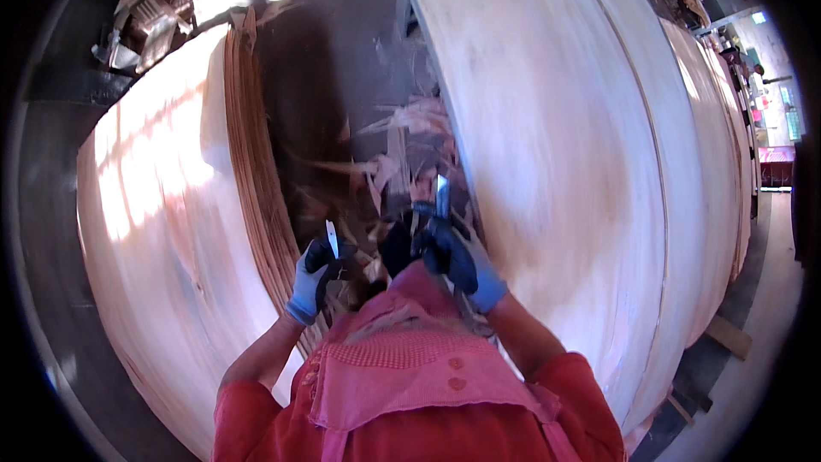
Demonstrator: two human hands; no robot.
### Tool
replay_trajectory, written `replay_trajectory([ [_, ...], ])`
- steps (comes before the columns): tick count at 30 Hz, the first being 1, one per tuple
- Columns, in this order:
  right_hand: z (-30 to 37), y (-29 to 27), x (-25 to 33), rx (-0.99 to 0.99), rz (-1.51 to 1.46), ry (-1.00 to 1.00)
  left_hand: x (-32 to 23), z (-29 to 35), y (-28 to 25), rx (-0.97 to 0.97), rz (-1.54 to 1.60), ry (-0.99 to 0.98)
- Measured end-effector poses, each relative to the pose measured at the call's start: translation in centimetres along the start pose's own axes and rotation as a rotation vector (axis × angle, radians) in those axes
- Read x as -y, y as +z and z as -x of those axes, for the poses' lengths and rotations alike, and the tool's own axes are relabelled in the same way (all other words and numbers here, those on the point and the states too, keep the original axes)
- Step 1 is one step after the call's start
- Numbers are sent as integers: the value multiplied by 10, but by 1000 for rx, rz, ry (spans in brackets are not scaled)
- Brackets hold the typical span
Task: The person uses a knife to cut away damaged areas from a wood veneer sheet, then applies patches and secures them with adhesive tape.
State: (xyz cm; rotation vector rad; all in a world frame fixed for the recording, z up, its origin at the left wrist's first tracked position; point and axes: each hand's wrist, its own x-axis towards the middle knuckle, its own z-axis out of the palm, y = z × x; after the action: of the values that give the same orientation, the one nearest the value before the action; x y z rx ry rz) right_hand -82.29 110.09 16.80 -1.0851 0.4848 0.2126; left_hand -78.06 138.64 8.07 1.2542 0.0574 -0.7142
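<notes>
My left hand (315, 274), in a pale blue glove with dark fingers, is closed on a small white, pointed, blade-like piece (332, 239) that sticks upward. My right hand (453, 257), gloved the same way, grips a narrow tool with a flat, shiny blade (442, 192) pointing away from me. The tool's handle is mostly hidden in my fingers, so its exact kind is unclear. Both hands are in front of my pink apron (402, 359), apart from each other. The right one is beside the edge of a large pale wood sheet (547, 162).
A stack of thin wood veneer sheets (162, 188) lies to my left, sunlit on top, its layered edge (252, 154) facing the gap. Wider sheets fill the right side, with a long seam. Torn veneer scraps (419, 120) litter the dark floor between. A wood block (729, 338) lies far right.
</notes>
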Motion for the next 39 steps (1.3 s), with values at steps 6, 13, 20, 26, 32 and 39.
replay_trajectory([
  [6, -115, -56, 73, -129, 94, -138, -70, -111, 35, -104, -111, -51],
  [13, -295, -119, 187, -394, 330, -458, -124, -210, 41, -32, -53, 24],
  [20, -394, -149, 222, -731, 436, -358, -211, -319, -47, -31, 38, -53],
  [26, -402, -137, 228, -890, 395, -388, -321, -431, -102, 27, -9, 169],
  [32, -415, -140, 236, -1044, 495, -127, -396, -547, -94, 88, -2, 14],
  [39, -424, -114, 245, -1246, 792, -18, -434, -727, -71, 200, -265, -79],
])
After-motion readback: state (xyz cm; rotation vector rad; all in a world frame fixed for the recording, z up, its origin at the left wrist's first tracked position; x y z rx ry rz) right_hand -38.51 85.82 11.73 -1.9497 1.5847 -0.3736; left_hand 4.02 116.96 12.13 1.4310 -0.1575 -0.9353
